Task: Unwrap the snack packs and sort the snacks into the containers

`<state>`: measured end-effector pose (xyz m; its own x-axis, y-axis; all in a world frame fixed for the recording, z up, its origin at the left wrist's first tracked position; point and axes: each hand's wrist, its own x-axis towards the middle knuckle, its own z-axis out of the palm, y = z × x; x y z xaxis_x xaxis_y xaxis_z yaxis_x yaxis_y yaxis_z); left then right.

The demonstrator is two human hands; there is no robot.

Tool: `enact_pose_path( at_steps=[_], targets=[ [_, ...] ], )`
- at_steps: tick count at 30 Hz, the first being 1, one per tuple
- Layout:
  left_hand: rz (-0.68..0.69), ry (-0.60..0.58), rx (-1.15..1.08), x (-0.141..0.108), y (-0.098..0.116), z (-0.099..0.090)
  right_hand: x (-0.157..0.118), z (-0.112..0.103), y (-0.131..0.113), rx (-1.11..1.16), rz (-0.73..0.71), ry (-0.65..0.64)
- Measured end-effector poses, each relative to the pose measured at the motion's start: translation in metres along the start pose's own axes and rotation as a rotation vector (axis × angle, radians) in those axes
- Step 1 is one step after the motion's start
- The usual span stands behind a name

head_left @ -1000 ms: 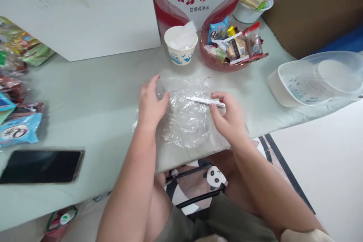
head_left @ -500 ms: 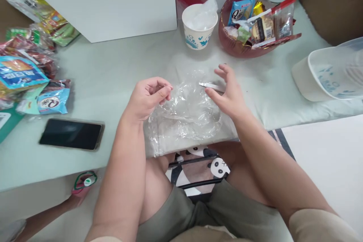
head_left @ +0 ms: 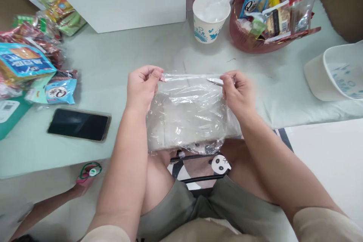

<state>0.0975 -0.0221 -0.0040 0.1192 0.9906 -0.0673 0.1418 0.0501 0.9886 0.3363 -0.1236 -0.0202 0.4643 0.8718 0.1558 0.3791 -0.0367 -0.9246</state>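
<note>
My left hand (head_left: 144, 85) pinches the upper left corner of a clear plastic bag (head_left: 187, 117). On the other side, my right hand (head_left: 238, 92) has its fingers closed on the bag's upper right edge. The top edge is stretched straight between both hands. The thin, crinkled bag hangs down over the table's front edge, and the table shows through it. A slim silver tool with a pointed tip (head_left: 214, 81) sticks out leftward from the right fingers; the rest of it is hidden, so its kind is unclear.
Behind stand a paper cup (head_left: 211, 26) with crumpled plastic, a red basket (head_left: 249, 45) of snacks and a white box (head_left: 119, 0). A phone (head_left: 79, 124) and several snack packs (head_left: 25, 62) lie left. A white bin (head_left: 317, 77) stands right. Another person's arm (head_left: 51, 208) is lower left.
My right hand has gone from spread fingers to closed on the bag's edge. The bag, crumpled before, is now pulled wide between my hands. The view has shifted slightly.
</note>
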Motion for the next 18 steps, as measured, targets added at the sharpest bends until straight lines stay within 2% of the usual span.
enact_pose_path(
  at_steps=[2,4,10,18],
  targets=[
    [0.032,0.082,0.045,0.004,-0.005,-0.003,0.000,-0.004,0.004,0.028,0.016,0.030],
    [0.058,0.113,0.072,0.006,-0.009,-0.006,0.000,-0.008,0.007,0.056,0.044,0.056],
    [0.148,0.144,0.106,0.011,-0.012,-0.006,0.000,-0.015,0.013,0.120,0.094,0.069],
    [0.147,0.163,0.109,0.010,-0.006,-0.005,0.000,-0.015,0.013,0.106,0.099,0.116]
  ],
)
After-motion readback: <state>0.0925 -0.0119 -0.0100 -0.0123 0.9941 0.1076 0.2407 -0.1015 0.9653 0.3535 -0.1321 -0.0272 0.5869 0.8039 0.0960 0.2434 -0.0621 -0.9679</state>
